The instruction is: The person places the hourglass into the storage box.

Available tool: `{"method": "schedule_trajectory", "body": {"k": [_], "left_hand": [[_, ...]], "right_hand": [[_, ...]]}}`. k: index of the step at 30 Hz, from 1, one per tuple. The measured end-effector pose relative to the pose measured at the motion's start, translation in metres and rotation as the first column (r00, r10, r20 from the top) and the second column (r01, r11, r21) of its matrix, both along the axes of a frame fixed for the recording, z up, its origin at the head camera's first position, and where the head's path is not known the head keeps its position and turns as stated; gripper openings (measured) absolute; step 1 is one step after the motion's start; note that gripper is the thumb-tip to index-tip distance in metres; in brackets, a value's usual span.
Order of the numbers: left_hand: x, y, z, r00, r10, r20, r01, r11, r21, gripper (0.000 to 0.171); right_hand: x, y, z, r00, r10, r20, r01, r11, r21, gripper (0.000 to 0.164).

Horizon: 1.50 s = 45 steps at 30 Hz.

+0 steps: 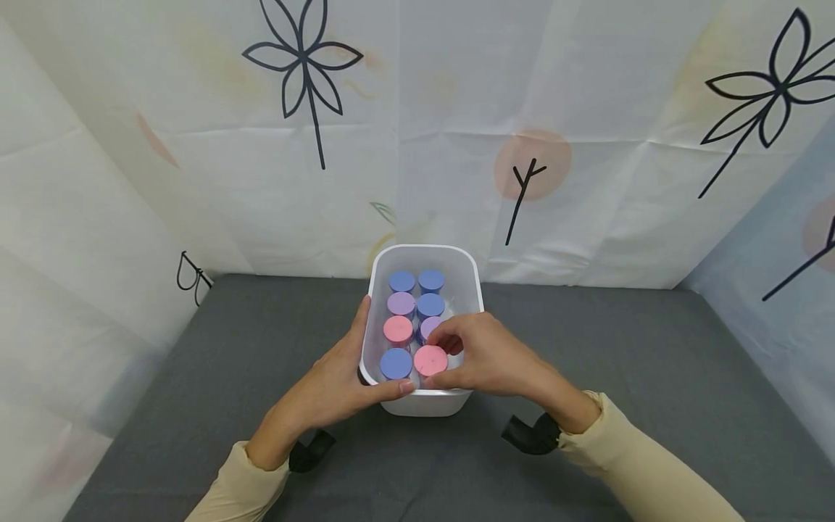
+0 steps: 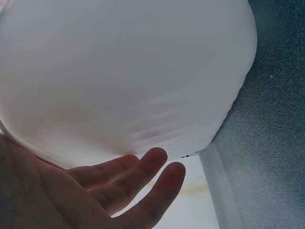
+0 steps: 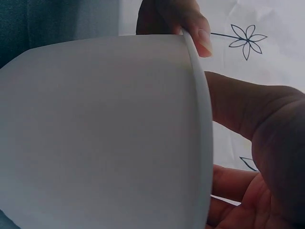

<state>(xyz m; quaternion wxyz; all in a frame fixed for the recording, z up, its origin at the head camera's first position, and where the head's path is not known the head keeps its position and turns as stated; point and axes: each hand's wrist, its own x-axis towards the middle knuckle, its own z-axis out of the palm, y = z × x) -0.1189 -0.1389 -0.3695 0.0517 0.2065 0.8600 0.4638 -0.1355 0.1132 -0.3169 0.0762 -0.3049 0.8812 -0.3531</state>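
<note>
A white plastic bin (image 1: 424, 404) holds several small jars with coloured lids, set in two columns. My left hand (image 1: 339, 373) holds the bin at its left side, the thumb over the front rim and the fingers along the outer wall. In the left wrist view, the fingers (image 2: 155, 162) lie against that wall. My right hand (image 1: 485, 355) reaches in over the right rim, thumb and forefinger around the pink-lidded jar (image 1: 431, 360) at the front right. From the right wrist, the bin wall (image 3: 105, 129) hides the jar and the fingertips.
Behind the gripped jar stands a lilac-lidded jar (image 1: 429, 328); a blue-lidded jar (image 1: 396, 363) is to its left. Other blue, pink and lilac lids fill the rows behind. The bin sits on a dark grey tabletop (image 1: 587, 348), with a patterned white cloth (image 1: 443, 188) behind.
</note>
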Motion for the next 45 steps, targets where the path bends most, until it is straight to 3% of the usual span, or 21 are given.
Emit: {"method": "schedule_trajectory", "body": {"k": [26,45], "left_hand": [[0.000,0.001,0.002,1.000,-0.005,-0.006,0.005,1.000,-0.004,0.127],[0.000,0.000,0.000,1.000,0.000,-0.017,-0.001,1.000,-0.024,0.128]], "right_hand": [[0.000,-0.015,-0.007,0.986,-0.080,-0.145,0.109,0.973,0.204,0.027],[0.000,-0.021,-0.008,0.984,-0.094,-0.152,0.131,0.957,0.257,0.023]]}}
